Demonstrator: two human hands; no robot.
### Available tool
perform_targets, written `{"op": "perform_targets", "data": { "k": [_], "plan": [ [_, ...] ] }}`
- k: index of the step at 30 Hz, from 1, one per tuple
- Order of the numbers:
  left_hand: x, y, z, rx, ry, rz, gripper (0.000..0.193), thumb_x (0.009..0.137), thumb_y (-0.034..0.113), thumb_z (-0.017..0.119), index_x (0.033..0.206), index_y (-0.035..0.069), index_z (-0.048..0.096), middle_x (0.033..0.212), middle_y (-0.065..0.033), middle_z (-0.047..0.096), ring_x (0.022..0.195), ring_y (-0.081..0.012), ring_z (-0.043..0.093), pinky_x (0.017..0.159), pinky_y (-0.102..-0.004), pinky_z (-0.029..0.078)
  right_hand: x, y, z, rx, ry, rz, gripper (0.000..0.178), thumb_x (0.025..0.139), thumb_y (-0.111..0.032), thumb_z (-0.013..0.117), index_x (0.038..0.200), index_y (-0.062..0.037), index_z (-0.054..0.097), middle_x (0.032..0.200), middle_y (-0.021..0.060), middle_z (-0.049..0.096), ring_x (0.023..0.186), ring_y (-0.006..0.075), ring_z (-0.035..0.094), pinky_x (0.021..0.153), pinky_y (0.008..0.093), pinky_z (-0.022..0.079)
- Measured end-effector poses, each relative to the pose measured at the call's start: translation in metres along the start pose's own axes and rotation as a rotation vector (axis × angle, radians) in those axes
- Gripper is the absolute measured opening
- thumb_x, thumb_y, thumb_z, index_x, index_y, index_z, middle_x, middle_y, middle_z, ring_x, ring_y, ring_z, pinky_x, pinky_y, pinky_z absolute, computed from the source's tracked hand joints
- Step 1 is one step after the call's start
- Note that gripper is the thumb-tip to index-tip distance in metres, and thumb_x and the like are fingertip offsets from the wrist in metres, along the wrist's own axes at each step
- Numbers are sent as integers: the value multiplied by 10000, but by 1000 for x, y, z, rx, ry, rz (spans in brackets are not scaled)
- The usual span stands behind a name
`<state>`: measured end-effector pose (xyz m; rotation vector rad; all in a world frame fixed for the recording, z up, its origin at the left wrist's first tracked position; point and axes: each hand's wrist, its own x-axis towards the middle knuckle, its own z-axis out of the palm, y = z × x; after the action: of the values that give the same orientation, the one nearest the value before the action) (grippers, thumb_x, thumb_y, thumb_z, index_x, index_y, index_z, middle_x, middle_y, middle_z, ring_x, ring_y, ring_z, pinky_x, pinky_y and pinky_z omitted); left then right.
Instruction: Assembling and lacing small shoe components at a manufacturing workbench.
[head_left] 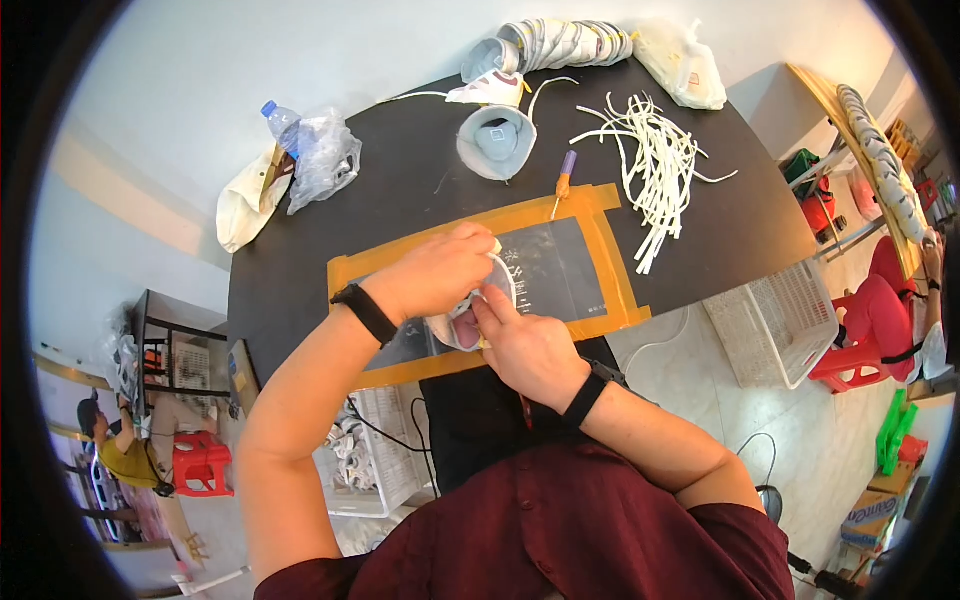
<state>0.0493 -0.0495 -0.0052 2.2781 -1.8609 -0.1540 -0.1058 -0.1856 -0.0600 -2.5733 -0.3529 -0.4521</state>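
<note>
A small white and grey shoe upper (466, 328) is between my hands, over the taped panel on the table. My left hand (440, 272) is closed on its far side, with the fingertips pinched at the top edge. From the near right, my right hand (533, 352) grips the upper, two of its fingers reaching into the opening; its thumb is mostly hidden. Beyond them lies a pointed tool with a purple and orange handle (566, 175). A pile of white shoelaces (660, 170) lies to the right of that tool.
The dark table (400, 205) carries a grey-lined shoe upper (497, 143), a row of nested uppers (570, 45), a white bag (682, 65) and a water bottle (281, 122). Orange tape (618, 255) frames the panel. White crates (775, 325) stand below. Two people sit at the sides.
</note>
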Motion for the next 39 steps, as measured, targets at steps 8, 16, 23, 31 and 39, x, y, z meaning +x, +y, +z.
{"op": "perform_targets", "data": {
  "k": [8,16,23,31,39],
  "plan": [
    [4,0,-9,-57,-65,2,95,796,45,628,875,-7,631,1112,-151,582,1156,-332,490,960,-405,446,5,4,-1,-1,-35,-33,407,764,-157,651,1134,2,588,1261,175,601,608,257,669,539,369,539],
    [2,3,-13,54,-74,-90,135,755,84,678,850,-7,648,1130,-145,576,1183,-347,489,958,-423,453,7,-1,-5,13,-20,0,384,777,-134,622,1126,19,580,1057,117,601,588,248,664,516,373,527],
    [-1,8,-13,165,-8,-148,144,715,94,696,826,8,664,1122,-110,582,1199,-309,489,943,-422,459,8,-5,-1,0,-32,71,587,744,-134,651,1296,12,516,1139,88,557,635,235,676,545,355,537],
    [6,13,-12,305,-136,-262,118,688,96,700,795,51,682,1027,-59,575,1133,-268,500,880,-405,459,16,-5,-9,123,-200,143,570,799,-153,620,1330,2,483,1200,151,513,795,324,682,677,436,551],
    [-3,1,-9,60,2,-326,86,687,86,682,772,91,676,1098,-77,600,1132,-299,524,848,-419,480,21,-2,-10,134,-267,154,557,813,-178,601,1331,-13,482,1224,170,506,851,344,680,731,465,544]
  ]
}}
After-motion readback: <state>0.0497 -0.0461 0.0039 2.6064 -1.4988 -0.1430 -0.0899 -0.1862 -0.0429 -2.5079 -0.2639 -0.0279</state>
